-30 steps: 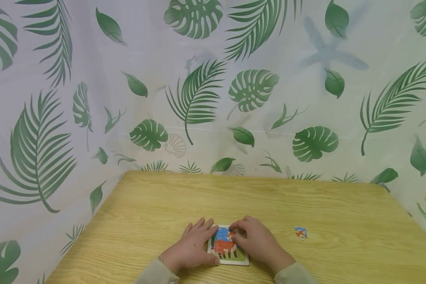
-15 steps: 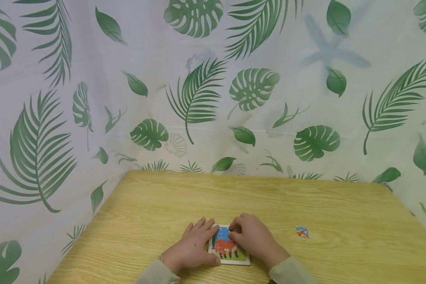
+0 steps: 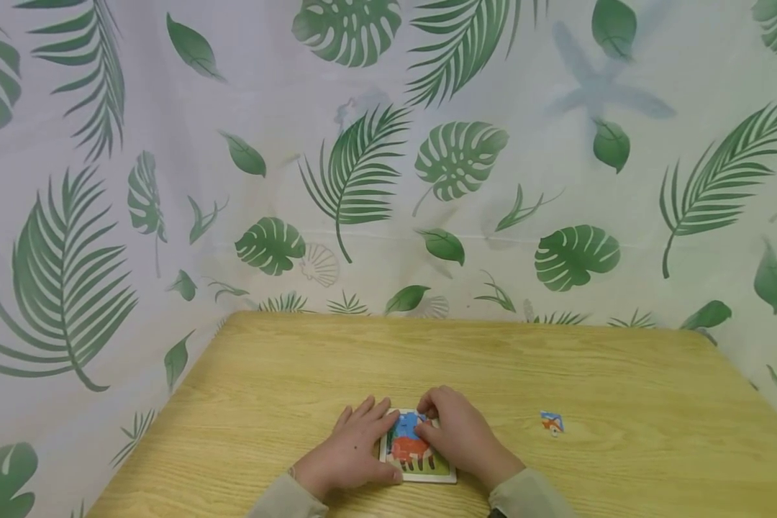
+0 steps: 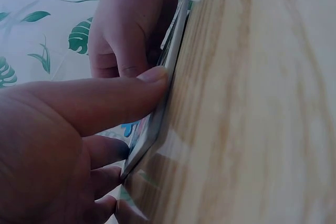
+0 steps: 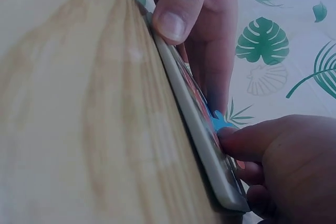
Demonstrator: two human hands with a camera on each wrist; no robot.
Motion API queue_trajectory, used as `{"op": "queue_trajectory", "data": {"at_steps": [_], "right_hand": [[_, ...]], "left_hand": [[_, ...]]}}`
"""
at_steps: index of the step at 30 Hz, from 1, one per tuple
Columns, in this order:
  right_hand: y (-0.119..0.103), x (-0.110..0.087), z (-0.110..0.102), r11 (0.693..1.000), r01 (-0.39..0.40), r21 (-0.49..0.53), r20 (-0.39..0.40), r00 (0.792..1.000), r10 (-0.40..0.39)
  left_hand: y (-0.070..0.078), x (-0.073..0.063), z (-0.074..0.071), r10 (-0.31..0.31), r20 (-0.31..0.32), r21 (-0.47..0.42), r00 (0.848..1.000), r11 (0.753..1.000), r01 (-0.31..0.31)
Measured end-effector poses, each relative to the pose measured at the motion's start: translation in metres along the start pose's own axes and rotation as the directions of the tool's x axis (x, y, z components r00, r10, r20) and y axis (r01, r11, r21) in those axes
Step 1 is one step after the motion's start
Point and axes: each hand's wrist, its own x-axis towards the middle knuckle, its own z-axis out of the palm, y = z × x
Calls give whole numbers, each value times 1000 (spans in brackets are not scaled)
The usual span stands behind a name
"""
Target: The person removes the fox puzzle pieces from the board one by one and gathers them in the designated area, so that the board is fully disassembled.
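Note:
A small jigsaw puzzle [image 3: 421, 476] in a white frame lies on the table, showing a red-orange fox on green ground under blue sky. My left hand [image 3: 350, 453] rests on its left side, fingers fairly straight and spread, thumb on the near edge. In the left wrist view that thumb [image 4: 126, 98] presses on the frame's rim. Over the upper right of the picture, my right hand [image 3: 462, 435] pinches a blue puzzle piece [image 5: 222, 121] between thumb and fingers. This piece stands tilted up from the picture; its lower part is hidden by the fingers.
Another puzzle piece [image 3: 552, 423], blue with an orange-and-white fox part, lies on the wooden table [image 3: 621, 388] to the right of the right hand. A leaf-patterned cloth [image 3: 375, 288] hangs behind and beside the table.
My right hand has shifted slightly up and left, with its fingers more bunched. A blue piece now covers where the fox's head showed. The left hand and the loose piece stay put.

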Motion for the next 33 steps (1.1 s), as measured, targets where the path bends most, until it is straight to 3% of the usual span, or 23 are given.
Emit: {"op": "queue_trajectory", "data": {"at_steps": [13, 18, 22, 33], "right_hand": [[-1, -3, 0, 985, -35, 169, 16, 999, 32], [1, -6, -3, 971, -49, 233, -41, 997, 60], [6, -7, -5, 970, -65, 236, -90, 992, 89], [18, -9, -18, 968, -121, 221, -136, 979, 153]], "left_hand": [[-5, 2, 1, -14, 14, -20, 1000, 1000, 14], [-5, 2, 1, -5, 15, -21, 1000, 1000, 5], [-5, 2, 1, -1, 17, -18, 1000, 1000, 1], [-3, 1, -1, -15, 7, -2, 1000, 1000, 15]]}}
